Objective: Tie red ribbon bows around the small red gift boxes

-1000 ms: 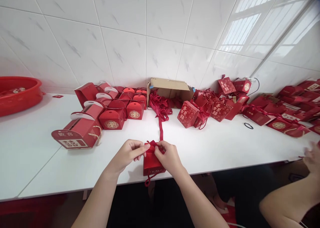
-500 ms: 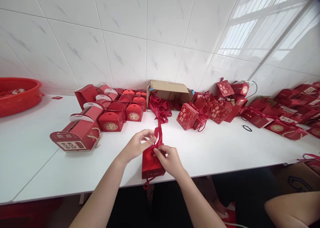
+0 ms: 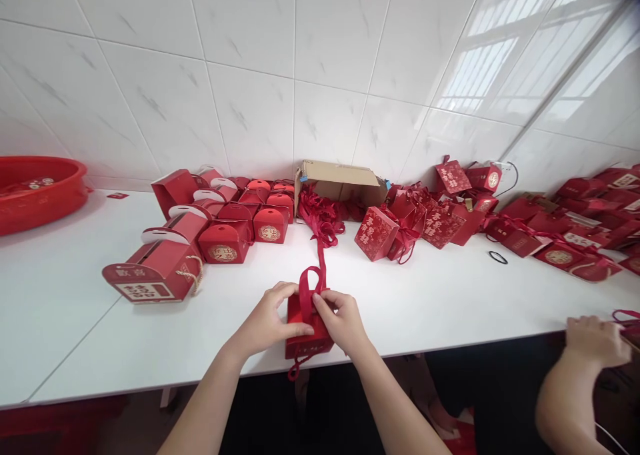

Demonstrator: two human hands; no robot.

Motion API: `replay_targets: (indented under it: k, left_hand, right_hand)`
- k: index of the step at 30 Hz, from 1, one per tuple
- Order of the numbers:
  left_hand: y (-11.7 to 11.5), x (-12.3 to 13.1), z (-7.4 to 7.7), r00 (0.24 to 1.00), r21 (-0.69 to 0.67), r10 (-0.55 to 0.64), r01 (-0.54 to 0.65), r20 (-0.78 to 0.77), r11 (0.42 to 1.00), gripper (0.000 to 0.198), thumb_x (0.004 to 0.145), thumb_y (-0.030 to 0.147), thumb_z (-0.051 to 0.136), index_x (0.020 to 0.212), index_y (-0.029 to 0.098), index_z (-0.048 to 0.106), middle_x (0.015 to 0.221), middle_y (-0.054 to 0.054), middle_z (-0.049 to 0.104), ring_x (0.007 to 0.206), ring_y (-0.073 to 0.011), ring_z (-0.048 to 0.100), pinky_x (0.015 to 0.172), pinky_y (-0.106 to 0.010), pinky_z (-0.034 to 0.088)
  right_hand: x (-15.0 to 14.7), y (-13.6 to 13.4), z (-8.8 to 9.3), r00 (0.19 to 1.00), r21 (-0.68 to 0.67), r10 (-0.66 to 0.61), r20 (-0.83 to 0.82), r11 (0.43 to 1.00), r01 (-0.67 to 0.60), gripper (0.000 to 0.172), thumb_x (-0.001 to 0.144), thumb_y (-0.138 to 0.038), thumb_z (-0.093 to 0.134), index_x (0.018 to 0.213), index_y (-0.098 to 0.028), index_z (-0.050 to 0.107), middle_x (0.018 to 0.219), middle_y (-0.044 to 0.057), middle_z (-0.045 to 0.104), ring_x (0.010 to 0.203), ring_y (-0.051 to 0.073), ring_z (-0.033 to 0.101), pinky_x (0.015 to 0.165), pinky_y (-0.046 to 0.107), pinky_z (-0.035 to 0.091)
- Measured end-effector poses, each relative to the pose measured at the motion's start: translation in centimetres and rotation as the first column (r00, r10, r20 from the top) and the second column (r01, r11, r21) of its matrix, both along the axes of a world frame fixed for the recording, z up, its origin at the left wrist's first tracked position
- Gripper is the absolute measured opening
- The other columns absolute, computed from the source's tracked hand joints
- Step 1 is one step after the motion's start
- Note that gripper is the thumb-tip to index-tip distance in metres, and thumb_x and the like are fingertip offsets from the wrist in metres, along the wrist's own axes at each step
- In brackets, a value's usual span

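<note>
On my head feed, two bare hands meet over one red box (image 3: 311, 350) at 6 o'clock, by the near edge of the white counter (image 3: 440, 302).

My left hand (image 3: 267, 318) has its fingers parted wide, thumb across the box's top, the others at its far left side. My right hand (image 3: 343, 318) pinches its fingers together on one red ribbon (image 3: 303, 300), which stands in a single loop and trails toward one cardboard carton (image 3: 340, 172) at 12 o'clock. Both forearms angle inward from below. One co-worker's hand (image 3: 597, 342) is at 4 o'clock.
</note>
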State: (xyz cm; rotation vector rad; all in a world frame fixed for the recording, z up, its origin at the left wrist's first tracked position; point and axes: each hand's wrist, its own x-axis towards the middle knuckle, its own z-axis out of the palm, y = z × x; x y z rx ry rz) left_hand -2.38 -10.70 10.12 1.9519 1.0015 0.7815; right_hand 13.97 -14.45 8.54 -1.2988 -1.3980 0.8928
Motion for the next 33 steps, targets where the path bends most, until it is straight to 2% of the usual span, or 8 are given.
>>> replay_targets:
  k: [5, 10, 13, 16, 21, 26, 30, 33]
  left_hand:
    - [-0.2, 0.7, -1.1, 0.990, 0.001, 0.071, -0.071, 0.124, 0.997, 0.029, 0.081, 0.044, 0.059, 0.097, 0.021, 0.066, 0.095, -0.005, 0.065, 0.092, -0.0217, 0.060, 0.086, -0.035, 0.049]
    - [0.1, 0.4, -2.3, 0.958, -0.039, 0.164, -0.159, 0.236, 0.986, 0.066, 0.093, 0.054, 0.015, 0.080, 0.019, 0.069, 0.091, -0.008, 0.068, 0.096, -0.0222, 0.060, 0.093, -0.039, 0.046]
    - [0.0, 0.3, -2.4, 0.977, 0.013, 0.084, -0.088, 0.196, 0.996, 0.047, 0.087, 0.057, 0.039, 0.097, 0.020, 0.066, 0.101, -0.008, 0.065, 0.101, -0.0229, 0.059, 0.093, -0.039, 0.046]
    - [-0.2, 0.8, -2.8, 0.976, 0.048, 0.127, -0.137, 0.178, 0.989, 0.031, 0.076, 0.043, 0.065, 0.096, 0.020, 0.064, 0.097, -0.007, 0.063, 0.096, -0.0216, 0.060, 0.089, -0.036, 0.048]
    - [-0.4, 1.6, -3.9, 0.933, 0.027, 0.205, -0.223, 0.297, 0.974, 0.019, 0.077, 0.033, 0.065, 0.068, 0.018, 0.059, 0.088, -0.006, 0.064, 0.091, -0.0196, 0.062, 0.086, -0.034, 0.049]
    - [-0.8, 1.4, -4.4, 0.931, 0.021, 0.208, -0.225, 0.298, 0.974, 0.014, 0.078, 0.030, 0.063, 0.071, 0.019, 0.060, 0.093, -0.007, 0.065, 0.100, -0.0211, 0.060, 0.091, -0.036, 0.047]
    - [-0.9, 1.3, -4.6, 0.938, 0.030, 0.211, -0.228, 0.275, 0.973, 0.011, 0.077, 0.028, 0.064, 0.072, 0.019, 0.062, 0.095, -0.008, 0.066, 0.104, -0.0227, 0.059, 0.093, -0.037, 0.046]
    - [-0.9, 1.3, -4.8, 0.921, 0.010, 0.244, -0.259, 0.304, 0.966, 0.012, 0.076, 0.027, 0.064, 0.069, 0.019, 0.061, 0.095, -0.008, 0.067, 0.101, -0.0224, 0.061, 0.092, -0.037, 0.047]
  right_hand:
    - [-0.1, 0.0, 0.1, 1.000, -0.023, -0.019, -0.022, 1.000, 0.019, 0.030, 0.084, -0.034, 0.051, 0.062, -0.016, 0.058, 0.060, 0.002, 0.061, 0.058, 0.014, 0.055, 0.056, 0.024, 0.041]
    - [-0.1, 0.0, 0.1, 1.000, -0.018, 0.003, -0.030, 1.000, -0.004, 0.028, 0.084, -0.034, 0.051, 0.065, -0.015, 0.061, 0.065, 0.004, 0.065, 0.063, 0.017, 0.060, 0.061, 0.025, 0.044]
    - [0.0, 0.0, 0.1, 1.000, -0.014, 0.008, -0.029, 1.000, -0.009, 0.029, 0.085, -0.034, 0.050, 0.065, -0.016, 0.060, 0.063, 0.003, 0.063, 0.061, 0.015, 0.057, 0.059, 0.025, 0.043]
    - [0.0, 0.0, 0.0, 1.000, 0.006, 0.006, -0.005, 1.000, -0.006, 0.029, 0.085, -0.033, 0.050, 0.062, -0.016, 0.058, 0.059, 0.001, 0.058, 0.057, 0.013, 0.051, 0.055, 0.024, 0.039]
    - [-0.2, 0.0, -0.5, 0.997, 0.017, -0.003, -0.073, 1.000, 0.005, 0.016, 0.084, -0.032, 0.054, 0.074, -0.019, 0.052, 0.060, -0.002, 0.057, 0.056, 0.013, 0.049, 0.055, 0.024, 0.038]
    - [-0.2, 0.2, -1.2, 0.983, 0.034, -0.033, -0.180, 0.999, 0.039, 0.021, 0.082, -0.029, 0.056, 0.079, -0.023, 0.037, 0.057, -0.006, 0.053, 0.051, 0.011, 0.048, 0.052, 0.022, 0.037]
    - [-0.3, 0.0, -1.2, 0.997, 0.067, -0.063, -0.046, 0.996, 0.066, 0.008, 0.083, -0.027, 0.056, 0.081, -0.020, 0.052, 0.060, -0.003, 0.057, 0.050, 0.010, 0.046, 0.050, 0.022, 0.037]
    - [-0.3, -0.3, -1.0, 0.997, 0.126, -0.069, 0.043, 0.990, 0.063, 0.012, 0.085, -0.026, 0.054, 0.088, -0.019, 0.063, 0.074, 0.002, 0.066, 0.060, 0.013, 0.055, 0.057, 0.025, 0.045]
